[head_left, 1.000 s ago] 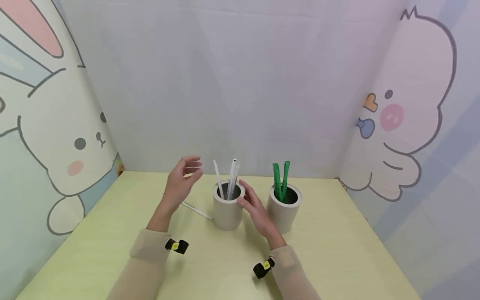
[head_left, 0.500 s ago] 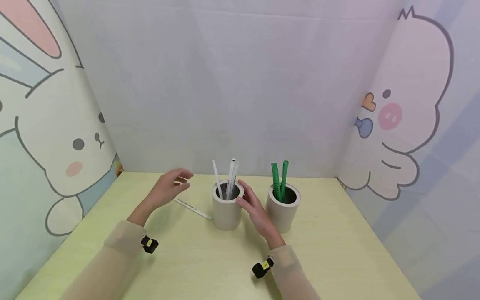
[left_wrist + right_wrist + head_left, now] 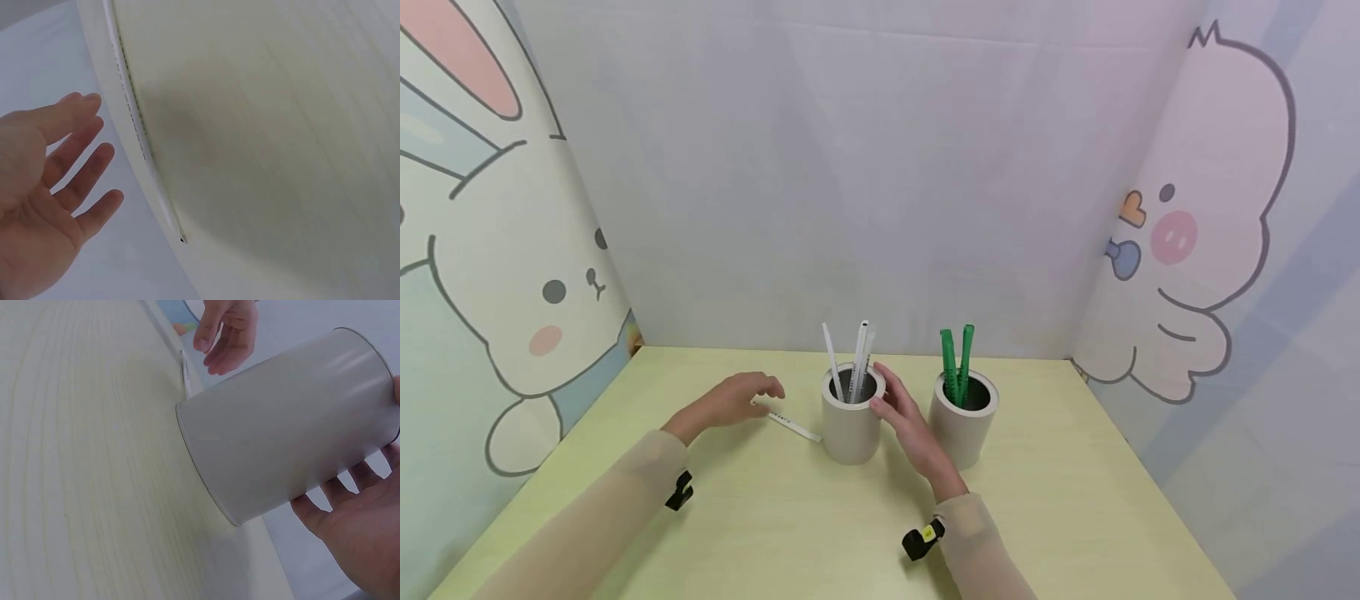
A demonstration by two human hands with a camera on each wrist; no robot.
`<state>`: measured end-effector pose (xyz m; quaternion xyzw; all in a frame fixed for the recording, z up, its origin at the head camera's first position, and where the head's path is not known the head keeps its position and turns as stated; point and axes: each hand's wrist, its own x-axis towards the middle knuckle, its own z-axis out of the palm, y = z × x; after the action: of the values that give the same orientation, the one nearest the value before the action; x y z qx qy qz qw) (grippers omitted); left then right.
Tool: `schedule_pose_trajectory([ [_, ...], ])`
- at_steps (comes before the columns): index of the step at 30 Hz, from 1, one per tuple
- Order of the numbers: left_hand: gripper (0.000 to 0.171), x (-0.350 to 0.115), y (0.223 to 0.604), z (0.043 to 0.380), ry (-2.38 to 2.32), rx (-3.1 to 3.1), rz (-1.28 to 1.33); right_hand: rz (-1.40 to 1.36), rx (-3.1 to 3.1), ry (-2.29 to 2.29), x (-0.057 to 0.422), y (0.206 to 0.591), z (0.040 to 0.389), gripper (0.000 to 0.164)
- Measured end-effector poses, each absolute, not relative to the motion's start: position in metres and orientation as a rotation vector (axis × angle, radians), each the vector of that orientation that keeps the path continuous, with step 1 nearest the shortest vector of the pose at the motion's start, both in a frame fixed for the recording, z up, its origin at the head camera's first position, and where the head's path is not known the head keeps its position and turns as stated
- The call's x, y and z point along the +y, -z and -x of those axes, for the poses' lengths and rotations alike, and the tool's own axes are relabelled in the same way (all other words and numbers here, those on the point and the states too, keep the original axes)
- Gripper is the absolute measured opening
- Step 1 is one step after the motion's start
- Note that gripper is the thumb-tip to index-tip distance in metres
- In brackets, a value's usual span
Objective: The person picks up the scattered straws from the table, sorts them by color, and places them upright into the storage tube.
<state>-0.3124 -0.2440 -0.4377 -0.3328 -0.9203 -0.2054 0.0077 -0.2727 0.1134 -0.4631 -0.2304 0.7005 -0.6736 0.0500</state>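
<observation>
A slim white stick with black print (image 3: 793,427) lies on the table, left of a pale grey cup (image 3: 852,433). My left hand (image 3: 737,399) hovers over its far end with fingers spread and bent a little; in the left wrist view the hand (image 3: 56,169) is apart from the stick (image 3: 134,112). Several white sticks (image 3: 859,358) stand leaning in that cup. My right hand (image 3: 913,425) holds the cup's right side, its thumb near the rim; in the right wrist view several fingertips press the wall of the cup (image 3: 281,431).
Just right of my right hand stands a second pale grey cup (image 3: 962,433) with green sticks (image 3: 957,367) in it. The light wooden table (image 3: 820,533) ends at a plain cloth backdrop (image 3: 850,183), with cartoon-printed sides left and right.
My left hand has moved left and down from beside the cup to the far end of the lying stick. The right hand has stayed at the cup.
</observation>
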Motion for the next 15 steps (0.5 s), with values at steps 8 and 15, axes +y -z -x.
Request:
schedule_pose_trajectory([
  [8, 0.023, -0.238, 0.445, 0.316, 0.601, -2.876, 1.126, 0.679, 2.134, 2.047, 0.114, 0.463, 0.271, 0.061],
  [15, 0.021, -0.234, 0.452, 0.318, 0.566, -2.784, 1.224, 0.697, 2.133, 2.050, 0.114, 0.463, 0.273, 0.062],
])
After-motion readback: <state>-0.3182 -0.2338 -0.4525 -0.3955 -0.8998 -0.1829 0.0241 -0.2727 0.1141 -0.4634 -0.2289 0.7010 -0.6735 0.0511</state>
